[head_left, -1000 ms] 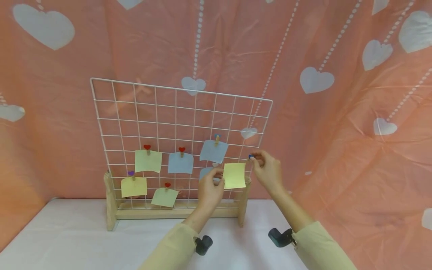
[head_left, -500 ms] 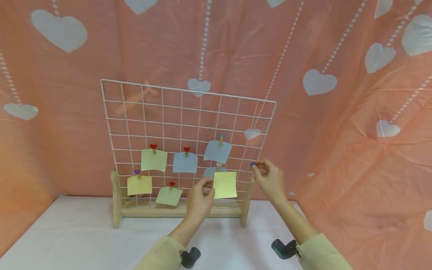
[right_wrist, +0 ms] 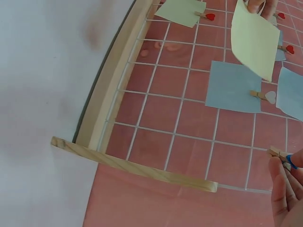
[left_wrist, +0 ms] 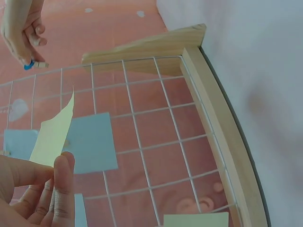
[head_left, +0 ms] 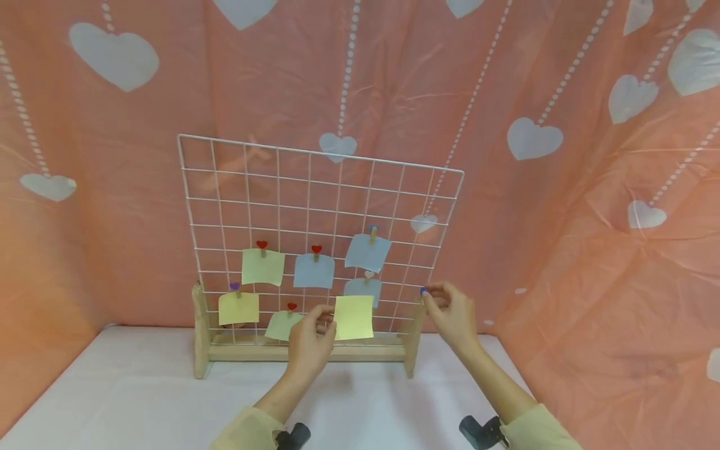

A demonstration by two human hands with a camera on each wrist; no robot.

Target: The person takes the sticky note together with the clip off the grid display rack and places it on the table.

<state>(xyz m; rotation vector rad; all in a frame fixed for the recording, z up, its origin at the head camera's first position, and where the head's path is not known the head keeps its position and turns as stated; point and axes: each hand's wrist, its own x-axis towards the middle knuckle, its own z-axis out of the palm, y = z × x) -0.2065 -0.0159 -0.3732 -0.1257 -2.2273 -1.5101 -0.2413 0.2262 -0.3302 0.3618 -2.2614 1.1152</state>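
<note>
My left hand point(head_left: 311, 342) pinches a yellow sticky note point(head_left: 354, 317) by its left edge, in front of the lower part of a white wire grid point(head_left: 323, 181). The left wrist view shows thumb and finger on the corner of the note point(left_wrist: 53, 137). At the grid's lower right side, my right hand point(head_left: 454, 315) pinches a small wooden clothespin point(right_wrist: 276, 152) with a blue decoration. Behind the held note, a blue note point(right_wrist: 232, 87) hangs from a clothespin with a white heart point(right_wrist: 270, 97). Both hands are apart from each other.
The grid stands upright in a wooden base point(head_left: 270, 354) on a white table point(head_left: 140, 400). Several notes hang from heart clothespins, among them a green note point(head_left: 262, 267), a yellow note point(head_left: 239, 309) and a blue note point(head_left: 314, 271). A pink heart-printed curtain point(head_left: 562, 250) hangs behind.
My left hand has moved left and down with the yellow note, away from the right hand. The right hand has dropped slightly, still pinching the clothespin. The head view has shifted a little.
</note>
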